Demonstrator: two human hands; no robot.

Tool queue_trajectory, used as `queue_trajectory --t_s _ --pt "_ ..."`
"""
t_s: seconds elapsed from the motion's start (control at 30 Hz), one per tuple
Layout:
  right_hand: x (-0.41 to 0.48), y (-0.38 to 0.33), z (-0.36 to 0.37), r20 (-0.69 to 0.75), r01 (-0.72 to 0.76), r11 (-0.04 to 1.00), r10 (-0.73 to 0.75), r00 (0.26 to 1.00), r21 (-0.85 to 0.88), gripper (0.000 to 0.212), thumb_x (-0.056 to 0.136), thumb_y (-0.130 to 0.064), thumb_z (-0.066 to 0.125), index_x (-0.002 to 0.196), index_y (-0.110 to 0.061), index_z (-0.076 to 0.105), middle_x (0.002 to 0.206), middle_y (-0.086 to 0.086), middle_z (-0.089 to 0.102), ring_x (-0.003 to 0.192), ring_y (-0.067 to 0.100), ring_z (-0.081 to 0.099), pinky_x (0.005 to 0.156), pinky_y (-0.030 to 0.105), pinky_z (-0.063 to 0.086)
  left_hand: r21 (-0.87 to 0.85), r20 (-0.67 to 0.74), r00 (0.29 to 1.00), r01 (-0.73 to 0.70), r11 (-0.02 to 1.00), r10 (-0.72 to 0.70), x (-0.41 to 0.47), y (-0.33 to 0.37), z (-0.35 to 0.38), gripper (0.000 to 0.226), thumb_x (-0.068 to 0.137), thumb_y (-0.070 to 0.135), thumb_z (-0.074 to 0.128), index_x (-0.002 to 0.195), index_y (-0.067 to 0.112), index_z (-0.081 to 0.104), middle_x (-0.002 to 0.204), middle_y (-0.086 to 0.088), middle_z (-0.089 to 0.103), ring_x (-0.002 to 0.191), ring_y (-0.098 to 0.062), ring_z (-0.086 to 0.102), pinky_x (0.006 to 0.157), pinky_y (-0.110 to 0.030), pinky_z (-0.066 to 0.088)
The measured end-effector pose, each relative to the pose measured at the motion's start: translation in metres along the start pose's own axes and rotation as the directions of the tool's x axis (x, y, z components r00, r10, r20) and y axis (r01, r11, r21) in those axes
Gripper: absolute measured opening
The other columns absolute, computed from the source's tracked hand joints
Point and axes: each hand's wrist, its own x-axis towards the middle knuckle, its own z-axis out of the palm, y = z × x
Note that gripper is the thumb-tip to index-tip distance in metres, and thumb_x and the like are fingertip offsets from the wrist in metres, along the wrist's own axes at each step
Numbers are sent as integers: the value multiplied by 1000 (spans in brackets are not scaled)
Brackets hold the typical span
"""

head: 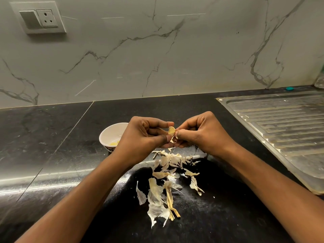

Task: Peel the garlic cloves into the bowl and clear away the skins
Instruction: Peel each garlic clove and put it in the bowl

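The left hand (147, 135) pinches a garlic clove (171, 131) between thumb and forefinger, held in the air over the middle of the worktop (52, 137). The right hand (201, 134) meets it fingertip to fingertip, thumb and forefinger curled onto a flap of skin (175, 138) at the clove's lower end. Pale yellow flesh shows on top, so the clove looks partly peeled.

The bowl (109, 133) stands on the worktop just behind the left hand, partly hidden by it, with a few yellow peeled pieces (114, 142) at the bottom. The loose skins (166, 172) lie scattered from under the hands toward the near edge. A steel drainboard (280, 128) takes up the right side.

The clove is small, light and firm, and probably a little tacky once bare, so it is best pinched across its sides while the skin is drawn off lengthwise from the end. The skins are papery, brittle and almost weightless: they should tear rather than lift whole, and would scatter at a puff of air, so sweeping them together with a flat hand seems safer than picking at each one
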Motion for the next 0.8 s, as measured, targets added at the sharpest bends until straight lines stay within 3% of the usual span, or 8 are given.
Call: queue_trajectory --t_s 0.33,0.5,0.67,0.8 --pt "-1 -6 0 -17 24 999 -24 1000 41 6 93 0 75 91 2 80 77 12 79 67 22 78 60 23 60 -240 81 987 155 958 -140 1 7 -9 39 86 -8 70 124 1 70 108 -24 78 98 -40 77 84 -39 65" --pt "0 -7 0 -33 40 998 -39 999 51 6 93 0 75 89 3 79 75 13 78 65 22 77 60 25 61 -326 126 967 252 911 -222 3 5 -10 40 90 -4 66 128 5 71 112 -23 76 90 -29 77 80 -31 66" --pt "0 -6 1 -4 36 999 -36 999 41 7 94 -2 74 90 3 79 77 15 78 67 24 76 62 28 62 -341 181 951 301 891 -252 4 5 -11 41 89 1 68 130 7 72 112 -22 74 86 -26 72 78 -30 65" --pt "1 -5 1 19 7 998 -8 1000 64 7 94 -2 75 92 4 78 79 16 78 68 24 76 62 27 62 -264 158 965 245 933 -209 2 4 -7 48 83 4 75 131 8 70 119 -25 73 100 -35 73 84 -34 65"
